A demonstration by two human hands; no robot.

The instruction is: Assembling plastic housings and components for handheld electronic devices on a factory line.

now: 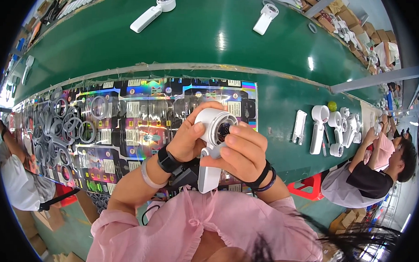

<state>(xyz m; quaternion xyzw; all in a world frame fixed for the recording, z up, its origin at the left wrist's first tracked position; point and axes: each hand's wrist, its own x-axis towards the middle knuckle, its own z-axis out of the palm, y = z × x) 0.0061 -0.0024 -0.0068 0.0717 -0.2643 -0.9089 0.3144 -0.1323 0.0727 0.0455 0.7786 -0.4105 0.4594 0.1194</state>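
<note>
Between my two hands, in front of my chest, is a white handheld fan [210,175]. Its round head faces up and to the right, showing a dark core, and its handle points down toward me. My left hand [187,138] is closed around the left side of the head. My right hand [245,150] grips the right side, with fingertips at the dark opening and below it near the neck. Beneath lies a sheet of shiny, colourful printed packaging [145,115]. A heap of grey rings [57,125] rests on it to the left.
To the right lie a white handle shell [300,127], a white fan [319,130], a screwdriver [324,150], a small green ball [331,106] and more fan parts. Two fans [151,19] [266,18] lie on the green belt beyond a raised edge. Co-workers [369,169] sit at both sides.
</note>
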